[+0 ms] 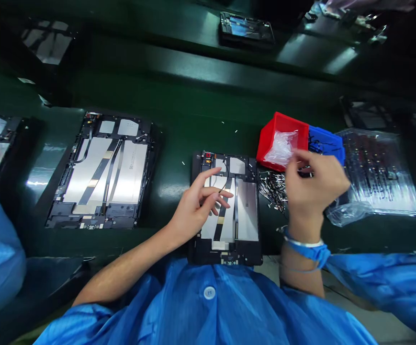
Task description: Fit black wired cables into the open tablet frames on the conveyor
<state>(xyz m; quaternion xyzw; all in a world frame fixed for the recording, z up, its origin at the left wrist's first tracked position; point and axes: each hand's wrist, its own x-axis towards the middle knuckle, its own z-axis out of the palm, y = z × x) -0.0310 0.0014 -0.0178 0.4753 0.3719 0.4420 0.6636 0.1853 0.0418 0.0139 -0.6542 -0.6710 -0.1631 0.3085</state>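
An opened tablet point(247, 211) lies in front of me, its silver battery panels and ribbon cables bare. Over its left part, my left hand point(196, 203) has the index finger stretched out. The thumb and another finger pinch a thin black cable point(225, 184) near the tablet's upper left. My right hand point(315, 182) is raised by the front edge of a red bin point(268, 139), fingers curled into a pinch; motion blurs it, and I cannot see what it holds. Clear plastic pieces point(283, 146) lie in the red bin.
A blue bin point(328, 139) with dark parts adjoins the red one. Small metal parts point(273, 189) are heaped below. A clear plastic tray point(380, 172) stands right. Another opened tablet point(103, 167) lies left. A device point(247, 29) sits on the far strip. Blue sleeves flank me.
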